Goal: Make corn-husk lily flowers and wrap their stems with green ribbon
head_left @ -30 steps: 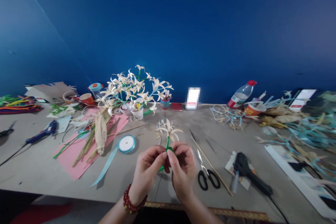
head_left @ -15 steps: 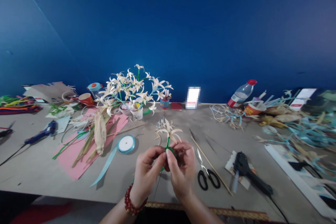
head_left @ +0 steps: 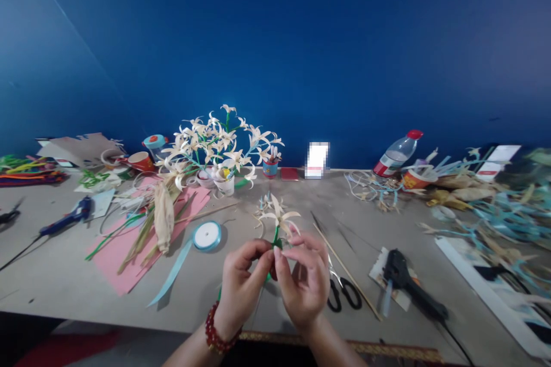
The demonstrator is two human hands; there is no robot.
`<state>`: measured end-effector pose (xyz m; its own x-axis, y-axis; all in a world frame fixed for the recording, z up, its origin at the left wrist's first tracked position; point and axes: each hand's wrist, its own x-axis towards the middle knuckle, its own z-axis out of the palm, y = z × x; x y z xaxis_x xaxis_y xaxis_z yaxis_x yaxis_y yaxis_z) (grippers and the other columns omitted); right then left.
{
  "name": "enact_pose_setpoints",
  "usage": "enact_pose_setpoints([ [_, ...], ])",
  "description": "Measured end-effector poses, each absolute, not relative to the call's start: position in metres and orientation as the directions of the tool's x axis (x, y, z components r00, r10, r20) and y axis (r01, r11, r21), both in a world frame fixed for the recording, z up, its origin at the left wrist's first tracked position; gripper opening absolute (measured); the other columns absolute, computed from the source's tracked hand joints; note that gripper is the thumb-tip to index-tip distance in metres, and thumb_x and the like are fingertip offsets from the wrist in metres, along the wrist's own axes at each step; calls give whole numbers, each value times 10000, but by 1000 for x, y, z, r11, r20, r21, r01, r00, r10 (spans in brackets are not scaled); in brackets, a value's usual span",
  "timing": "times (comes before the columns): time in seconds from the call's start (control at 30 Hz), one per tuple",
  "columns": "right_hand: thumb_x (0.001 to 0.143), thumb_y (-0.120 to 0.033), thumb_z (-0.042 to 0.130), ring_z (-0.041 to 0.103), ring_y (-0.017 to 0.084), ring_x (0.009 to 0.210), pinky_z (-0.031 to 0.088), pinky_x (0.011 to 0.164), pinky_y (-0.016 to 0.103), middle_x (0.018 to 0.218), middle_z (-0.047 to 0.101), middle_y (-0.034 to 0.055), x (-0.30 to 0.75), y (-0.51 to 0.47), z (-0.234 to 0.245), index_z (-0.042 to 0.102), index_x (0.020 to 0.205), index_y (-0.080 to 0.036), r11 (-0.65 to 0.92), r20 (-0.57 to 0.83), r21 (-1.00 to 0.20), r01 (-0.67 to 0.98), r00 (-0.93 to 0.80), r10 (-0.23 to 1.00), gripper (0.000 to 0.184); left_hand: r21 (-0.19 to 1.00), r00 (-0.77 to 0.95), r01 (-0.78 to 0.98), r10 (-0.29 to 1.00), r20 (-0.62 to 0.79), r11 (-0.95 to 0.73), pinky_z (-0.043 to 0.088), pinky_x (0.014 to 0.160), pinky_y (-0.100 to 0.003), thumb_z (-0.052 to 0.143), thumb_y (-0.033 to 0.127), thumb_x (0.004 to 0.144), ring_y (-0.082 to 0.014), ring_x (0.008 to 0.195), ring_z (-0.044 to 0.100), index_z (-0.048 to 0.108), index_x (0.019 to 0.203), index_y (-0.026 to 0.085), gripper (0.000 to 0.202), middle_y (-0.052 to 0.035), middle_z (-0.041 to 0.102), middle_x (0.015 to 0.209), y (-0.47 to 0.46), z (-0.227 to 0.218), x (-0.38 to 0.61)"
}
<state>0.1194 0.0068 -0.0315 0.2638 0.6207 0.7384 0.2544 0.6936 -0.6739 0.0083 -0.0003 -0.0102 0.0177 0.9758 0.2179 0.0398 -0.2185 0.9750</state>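
A cream-coloured artificial flower (head_left: 280, 218) with pointed petals stands upright on a green-wrapped stem between my hands, over the front of the table. My left hand (head_left: 247, 275) is closed, its thumb and forefinger pinching the stem below the bloom. From the other side my right hand (head_left: 303, 281) meets it, thumb and forefinger closed at the same green stem, the other fingers lifted and curved. Fingers cover the lower stem, and a bit of green shows beneath them. Just right of my right hand lie scissors (head_left: 350, 292) with black handles, partly hidden by it.
A ribbon roll (head_left: 207, 236) and pink paper (head_left: 116, 266) with dried husks lie left. Behind stand white flowers (head_left: 224, 143) in a cup. Right are a thin stick (head_left: 350, 275), a black glue gun (head_left: 408, 281), a tilted bottle (head_left: 396, 155) and a power strip (head_left: 482, 298).
My right hand has shifted slightly right, its outer fingers loosening and lifting away from the stem. It now covers more of the scissors. My left hand stays nearly still on the stem.
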Motion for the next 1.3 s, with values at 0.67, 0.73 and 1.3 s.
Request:
enact_pose_setpoints([
  [0.67,837,-60,635,615,201,879,499,777,340,905,620,37,126,3,-27,614,904,-213,603,653,-756,254,236,720,168,695,62,445,794,605,-565,505,735,-238,561,88,903,-166,782,688,664,955,199,160,-39,743,852,-6,-14,6],
  [0.73,836,-58,623,609,193,865,497,774,332,892,610,29,126,3,-24,601,883,-214,599,650,-758,258,231,724,164,675,80,449,779,622,-585,502,752,-240,552,65,902,-162,797,686,653,972,202,184,-38,741,867,-7,-15,6],
  [1.3,851,-88,622,556,166,762,477,690,297,856,563,9,130,-1,-23,586,913,-226,571,614,-787,234,200,764,156,796,86,362,868,489,-484,497,721,-218,550,131,928,-148,764,693,693,928,199,158,-37,770,876,-9,-6,7],
])
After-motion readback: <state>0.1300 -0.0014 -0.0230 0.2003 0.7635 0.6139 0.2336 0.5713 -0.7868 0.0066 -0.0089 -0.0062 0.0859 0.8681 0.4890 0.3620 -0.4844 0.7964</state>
